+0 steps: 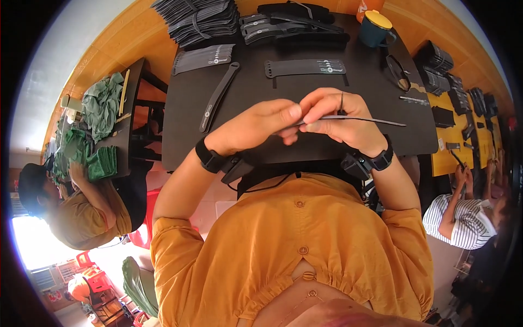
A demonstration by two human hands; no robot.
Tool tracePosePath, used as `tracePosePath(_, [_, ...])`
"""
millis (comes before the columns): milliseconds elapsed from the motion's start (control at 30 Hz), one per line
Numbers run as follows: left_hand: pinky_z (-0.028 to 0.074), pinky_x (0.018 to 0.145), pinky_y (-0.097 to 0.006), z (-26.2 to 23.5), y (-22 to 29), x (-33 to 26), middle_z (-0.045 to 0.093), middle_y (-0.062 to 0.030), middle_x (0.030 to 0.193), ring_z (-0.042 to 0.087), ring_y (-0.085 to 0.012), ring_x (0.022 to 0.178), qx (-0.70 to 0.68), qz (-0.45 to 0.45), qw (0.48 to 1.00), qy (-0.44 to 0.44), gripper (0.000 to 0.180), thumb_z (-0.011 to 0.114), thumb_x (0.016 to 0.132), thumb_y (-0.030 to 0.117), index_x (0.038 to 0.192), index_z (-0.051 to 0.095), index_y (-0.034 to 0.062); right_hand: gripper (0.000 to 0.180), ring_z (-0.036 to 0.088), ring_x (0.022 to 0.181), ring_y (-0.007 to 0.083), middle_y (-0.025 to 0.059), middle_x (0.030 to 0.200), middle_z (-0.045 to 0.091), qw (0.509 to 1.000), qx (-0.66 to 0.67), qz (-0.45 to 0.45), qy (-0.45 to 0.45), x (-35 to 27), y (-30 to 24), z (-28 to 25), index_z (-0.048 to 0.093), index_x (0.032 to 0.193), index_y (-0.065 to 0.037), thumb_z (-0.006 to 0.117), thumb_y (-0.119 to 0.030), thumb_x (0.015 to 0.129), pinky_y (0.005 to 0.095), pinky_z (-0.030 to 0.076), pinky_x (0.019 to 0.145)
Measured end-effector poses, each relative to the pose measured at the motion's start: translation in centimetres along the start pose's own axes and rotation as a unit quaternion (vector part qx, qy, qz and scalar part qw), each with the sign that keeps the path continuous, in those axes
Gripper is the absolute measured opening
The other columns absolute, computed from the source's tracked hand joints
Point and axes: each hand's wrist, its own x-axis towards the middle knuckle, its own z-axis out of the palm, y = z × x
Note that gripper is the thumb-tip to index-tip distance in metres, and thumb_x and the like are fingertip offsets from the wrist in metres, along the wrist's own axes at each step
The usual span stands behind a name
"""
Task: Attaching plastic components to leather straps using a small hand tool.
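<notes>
Over the near half of the dark table, a thin black strap is seen nearly edge-on, its free end reaching out to the right. My right hand pinches it between thumb and fingers. My left hand meets the right one, its thumb and fingertips closed on the strap's left end, which is mostly hidden by the fingers. A loose strap with a holed, rounded end lies left of my hands. Beyond them rests a flat set of grey straps with pale markings, and another set sits farther left.
Tall bundles of straps and more black bundles line the table's far edge. A dark mug with a yellow lid stands far right, near a black loop. Co-workers sit at tables on both sides, with green cloth at left.
</notes>
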Motion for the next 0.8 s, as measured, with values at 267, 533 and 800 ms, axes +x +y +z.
tracePosePath(267, [0.047,0.057,-0.022,-1.5,-1.1,-0.8,0.053,0.002,0.073,0.051,-0.0055,0.062,0.149,-0.047,0.977,0.147,0.022,0.058,0.1,0.024,0.096,0.059,0.0022,0.015,0.056,0.065,0.0096,0.0045,0.084,0.065,0.996,-0.066,0.056,-0.037,-2.6,-1.0,-5.7,0.072,0.097,-0.001,0.073,-0.005,0.082,0.0211,0.043,0.057])
tracePosePath(533, [0.045,0.049,-0.024,-3.9,-2.3,1.1,0.058,-0.0026,0.07,0.053,-0.0072,0.053,0.034,-0.08,0.974,0.211,0.024,0.065,0.094,0.023,0.094,0.063,-0.0009,0.024,0.055,0.059,0.0035,0.0076,0.086,0.068,0.959,-0.074,0.256,0.093,-1.2,-1.4,-8.3,0.066,0.116,0.001,0.062,-0.01,0.094,0.0153,0.033,0.043])
tracePosePath(800, [0.048,0.049,-0.022,-7.1,-2.4,3.7,0.059,0.0002,0.073,0.051,-0.0044,0.056,0.116,-0.112,0.947,0.278,0.023,0.064,0.096,0.023,0.096,0.062,0.0004,0.017,0.056,0.051,0.0037,0.0032,0.074,0.067,0.899,-0.199,0.369,0.125,1.9,1.1,-12.2,0.063,0.093,-0.003,0.066,-0.02,0.093,0.0178,0.033,0.038])
